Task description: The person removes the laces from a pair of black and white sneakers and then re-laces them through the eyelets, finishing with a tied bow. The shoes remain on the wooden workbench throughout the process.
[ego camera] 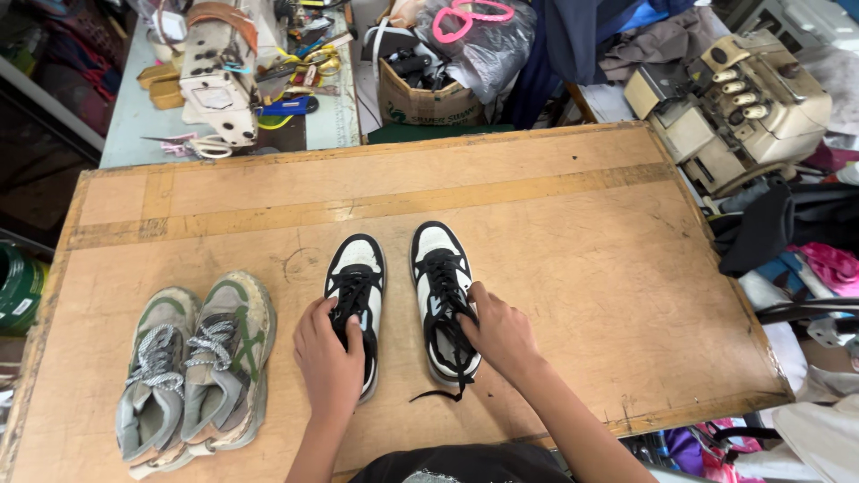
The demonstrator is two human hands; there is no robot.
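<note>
on the wooden counter [555,233] stand two black-and-white sneakers side by side, toes pointing away: the left hand [329,358] rests over the heel and laces of the left sneaker [358,268], and the right hand [497,333] lies on the laces of the right sneaker [440,268], its fingers [472,302] seemingly pinching a lace, though that is hard to tell. a loose black lace end [438,392] trails onto the counter by that shoe's heel. a worn grey-and-green pair of sneakers [192,367] sits near the left edge, apart from the hands.

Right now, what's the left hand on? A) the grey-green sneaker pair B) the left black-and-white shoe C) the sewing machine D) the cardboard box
B: the left hand rests on the laces and heel end of the left black-and-white shoe, while the right hand is at the laces of the right black-and-white shoe; the grey-green sneaker pair lies untouched to the side.
</note>
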